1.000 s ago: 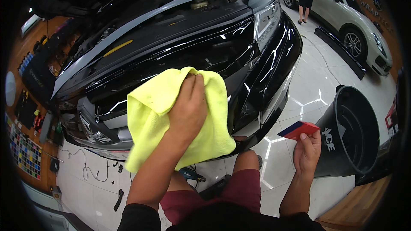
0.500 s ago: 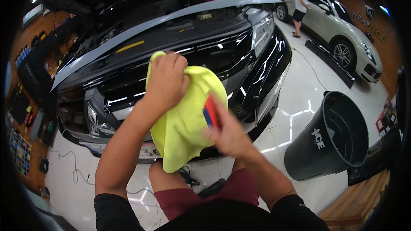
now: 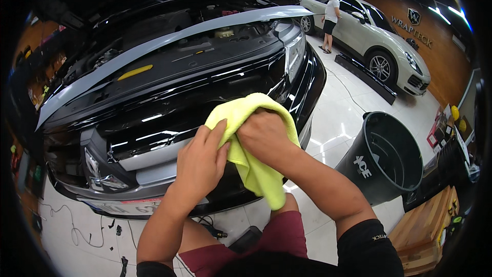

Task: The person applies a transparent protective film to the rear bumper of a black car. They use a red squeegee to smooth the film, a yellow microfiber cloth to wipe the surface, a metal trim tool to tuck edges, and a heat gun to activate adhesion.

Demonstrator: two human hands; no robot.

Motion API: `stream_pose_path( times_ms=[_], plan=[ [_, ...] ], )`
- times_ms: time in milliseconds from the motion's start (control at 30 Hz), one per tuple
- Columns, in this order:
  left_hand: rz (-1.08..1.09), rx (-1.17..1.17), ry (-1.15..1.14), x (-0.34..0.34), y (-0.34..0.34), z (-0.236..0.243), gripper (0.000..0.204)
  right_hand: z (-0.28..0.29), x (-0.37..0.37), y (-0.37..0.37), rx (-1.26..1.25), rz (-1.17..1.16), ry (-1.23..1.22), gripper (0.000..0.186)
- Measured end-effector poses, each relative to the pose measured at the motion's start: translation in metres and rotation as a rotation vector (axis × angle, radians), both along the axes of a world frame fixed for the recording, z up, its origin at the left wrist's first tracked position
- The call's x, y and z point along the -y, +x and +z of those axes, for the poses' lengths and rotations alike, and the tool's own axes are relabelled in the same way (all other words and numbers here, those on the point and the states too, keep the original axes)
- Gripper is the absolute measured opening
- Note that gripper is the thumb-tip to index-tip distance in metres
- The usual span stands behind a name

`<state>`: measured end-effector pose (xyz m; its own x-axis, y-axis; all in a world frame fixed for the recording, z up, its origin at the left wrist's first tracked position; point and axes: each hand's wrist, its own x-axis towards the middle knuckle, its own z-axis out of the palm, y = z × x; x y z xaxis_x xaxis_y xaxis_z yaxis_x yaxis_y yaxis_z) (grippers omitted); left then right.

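Both my hands are bunched into a yellow-green microfibre cloth (image 3: 259,174) in front of the black car's front end (image 3: 169,118). My left hand (image 3: 200,161) grips the cloth's left side with fingers curled into it. My right hand (image 3: 264,136) is wrapped in the cloth's upper part, fist closed. The red and blue card-like tool seen earlier is hidden, possibly inside the cloth. The cloth's tail hangs down toward my knee.
The car's bonnet is raised, with a pale grey strip (image 3: 154,43) across the engine bay. A black bin (image 3: 387,156) stands to my right. A white car (image 3: 376,41) with a person (image 3: 330,15) beside it is at the back. Wooden boxes (image 3: 425,228) sit at lower right; cables (image 3: 77,228) lie on the floor.
My right hand brought the red and blue tool up from beside the bin into the cloth. The cloth went from spread flat under my left hand to bunched between both hands.
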<state>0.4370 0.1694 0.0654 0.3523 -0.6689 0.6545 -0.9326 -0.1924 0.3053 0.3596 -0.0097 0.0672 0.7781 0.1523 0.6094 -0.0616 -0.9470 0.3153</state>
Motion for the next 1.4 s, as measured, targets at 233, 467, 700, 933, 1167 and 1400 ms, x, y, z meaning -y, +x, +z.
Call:
stream_pose_path(
  times_ms=[233,467,700,933,1167,1400],
  plan=[
    [0.004,0.056,-0.048,0.036,0.0,-0.015,0.053,0.0,0.037,0.002,-0.095,0.084,0.092,0.019],
    [-0.031,0.092,-0.008,0.089,-0.017,-0.017,0.049,-0.002,0.103,-0.009,0.014,0.188,-0.049,0.045],
    [-0.053,0.106,-0.053,0.133,-0.023,-0.018,0.047,0.001,0.152,-0.005,0.013,0.275,-0.087,0.044],
    [-0.117,0.055,-0.032,0.217,-0.035,-0.021,0.058,0.009,0.229,-0.04,-0.002,-0.076,-0.129,0.033],
    [-0.409,-0.288,-0.254,0.169,-0.078,-0.028,0.044,-0.022,0.167,-0.088,0.361,-0.043,-0.001,0.039],
    [-0.223,-0.394,-0.254,0.105,-0.052,-0.028,0.041,-0.01,0.14,-0.024,0.107,0.174,0.01,0.04]
  ],
)
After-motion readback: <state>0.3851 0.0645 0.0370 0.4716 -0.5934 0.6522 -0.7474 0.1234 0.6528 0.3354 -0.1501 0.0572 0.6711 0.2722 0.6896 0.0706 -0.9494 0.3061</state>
